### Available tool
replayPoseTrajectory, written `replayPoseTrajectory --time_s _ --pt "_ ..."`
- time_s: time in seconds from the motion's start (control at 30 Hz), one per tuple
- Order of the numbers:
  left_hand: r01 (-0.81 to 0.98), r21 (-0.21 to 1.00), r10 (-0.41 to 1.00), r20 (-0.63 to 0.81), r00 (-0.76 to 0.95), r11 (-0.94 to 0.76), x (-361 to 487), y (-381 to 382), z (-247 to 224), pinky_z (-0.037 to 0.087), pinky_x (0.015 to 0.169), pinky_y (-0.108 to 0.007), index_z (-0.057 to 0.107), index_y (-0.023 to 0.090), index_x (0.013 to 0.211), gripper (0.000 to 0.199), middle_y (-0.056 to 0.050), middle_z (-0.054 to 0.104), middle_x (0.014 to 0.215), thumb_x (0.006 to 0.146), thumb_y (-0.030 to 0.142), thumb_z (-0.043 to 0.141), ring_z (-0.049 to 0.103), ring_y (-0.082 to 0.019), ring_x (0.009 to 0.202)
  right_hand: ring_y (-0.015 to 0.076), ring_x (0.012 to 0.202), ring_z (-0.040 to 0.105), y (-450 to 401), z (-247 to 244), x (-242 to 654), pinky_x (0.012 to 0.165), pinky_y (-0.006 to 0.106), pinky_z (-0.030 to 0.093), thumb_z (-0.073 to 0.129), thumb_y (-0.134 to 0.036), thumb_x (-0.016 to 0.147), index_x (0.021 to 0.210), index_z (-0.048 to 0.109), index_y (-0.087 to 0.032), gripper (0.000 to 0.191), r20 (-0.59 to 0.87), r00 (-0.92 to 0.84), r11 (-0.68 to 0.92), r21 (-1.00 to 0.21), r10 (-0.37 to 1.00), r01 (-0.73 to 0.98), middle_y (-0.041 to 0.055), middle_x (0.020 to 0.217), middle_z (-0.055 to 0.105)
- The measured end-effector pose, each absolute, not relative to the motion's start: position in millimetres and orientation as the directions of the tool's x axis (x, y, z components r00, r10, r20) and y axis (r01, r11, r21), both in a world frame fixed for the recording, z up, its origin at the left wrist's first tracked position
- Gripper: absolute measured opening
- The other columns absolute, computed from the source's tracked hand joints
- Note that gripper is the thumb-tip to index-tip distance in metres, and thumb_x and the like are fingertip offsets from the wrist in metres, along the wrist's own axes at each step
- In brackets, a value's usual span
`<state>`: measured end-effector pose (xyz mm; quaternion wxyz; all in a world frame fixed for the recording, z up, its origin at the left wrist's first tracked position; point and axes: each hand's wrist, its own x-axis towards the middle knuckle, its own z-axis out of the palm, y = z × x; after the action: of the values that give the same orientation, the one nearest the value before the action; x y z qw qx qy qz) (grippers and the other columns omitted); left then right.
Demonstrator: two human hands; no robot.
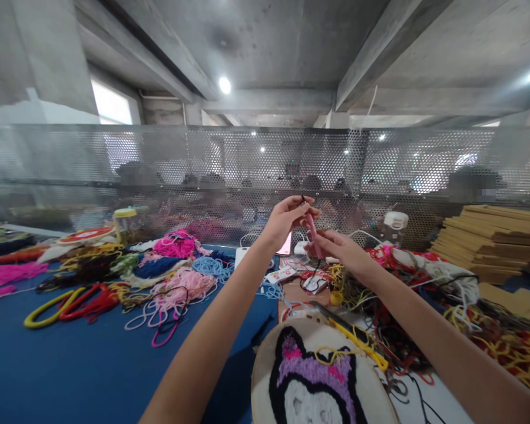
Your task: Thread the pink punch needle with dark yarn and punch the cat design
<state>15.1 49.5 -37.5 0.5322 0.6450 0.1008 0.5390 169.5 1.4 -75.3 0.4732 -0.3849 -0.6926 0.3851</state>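
My left hand (289, 219) is raised in front of me, with its fingers closed on black yarn (303, 200) at the upper end of a pink punch needle (313, 228). Lower down the same slim tool, my right hand (335, 250) pinches its handle. Black yarn also hangs below the tool. Beneath both hands lies a round embroidery hoop (261, 377) with white cloth. Its design of black outlines, purple fill (309, 368) and pink patches is partly cut off by the frame's lower edge. A yellow-and-black utility knife (357, 337) rests on the hoop, near a loose yellow strand (335, 354).
Pink yarn (183, 287) and other coloured bundles cover the blue table (92, 359) at left, beside a yellow ring (37, 318). Tangled yarn (397, 330) heaps at right, before stacked brown cardboard (481, 235). A lit phone (285, 244) stands behind my hands; a perforated metal screen (256, 159) rises beyond.
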Motion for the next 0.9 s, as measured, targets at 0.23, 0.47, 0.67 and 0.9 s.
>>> replayPoseTrajectory --time_s 0.23,0.47,0.67,0.9 --pt "-0.356 0.803 0.685 0.594 0.421 -0.478 13.0 43.0 -31.2 0.049 0.067 -0.029 0.063 0.012 0.093 0.017 -0.009 0.068 0.083 0.084 0.022 0.051 0.064 -0.015 0.071 0.0122 0.06 0.053 2.8 -73.8 173.9 0.061 0.026 0.042 0.057 -0.048 0.078 0.072 0.058 -0.018 0.031 0.422 -0.28 0.487 -0.844 0.862 0.226 0.0006 0.063 0.059" --pt "-0.052 0.702 0.654 0.686 0.319 -0.71 -0.5 49.6 -25.8 0.045 0.056 -0.024 0.063 0.016 0.087 0.018 -0.008 0.066 0.073 0.084 0.027 0.05 0.062 -0.014 0.064 0.012 0.058 0.05 -1.0 -70.0 175.2 0.06 0.028 0.042 0.059 -0.048 0.075 0.071 0.057 -0.018 0.03 0.403 -0.276 0.467 -0.853 0.873 0.232 0.0013 0.066 0.06" --pt "0.065 0.646 0.645 0.741 0.186 -0.761 -6.5 52.6 -25.7 0.041 0.053 -0.024 0.063 0.019 0.085 0.014 -0.006 0.063 0.07 0.08 0.022 0.049 0.058 -0.014 0.061 0.0119 0.058 0.05 0.4 -72.0 174.9 0.061 0.027 0.042 0.057 -0.046 0.078 0.075 0.06 -0.018 0.028 0.39 -0.319 0.477 -0.836 0.864 0.271 0.0006 0.065 0.06" --pt "0.367 0.609 0.658 0.753 0.01 -0.703 -28.7 64.3 -21.4 0.04 0.071 -0.029 0.064 0.019 0.087 0.03 -0.005 0.064 0.087 0.064 0.006 0.05 0.055 -0.017 0.072 0.011 0.056 0.049 1.4 -73.4 177.7 0.058 0.026 0.041 0.057 -0.046 0.078 0.084 0.063 -0.016 0.031 0.377 -0.352 0.484 -0.825 0.856 0.293 0.0015 0.067 0.061"
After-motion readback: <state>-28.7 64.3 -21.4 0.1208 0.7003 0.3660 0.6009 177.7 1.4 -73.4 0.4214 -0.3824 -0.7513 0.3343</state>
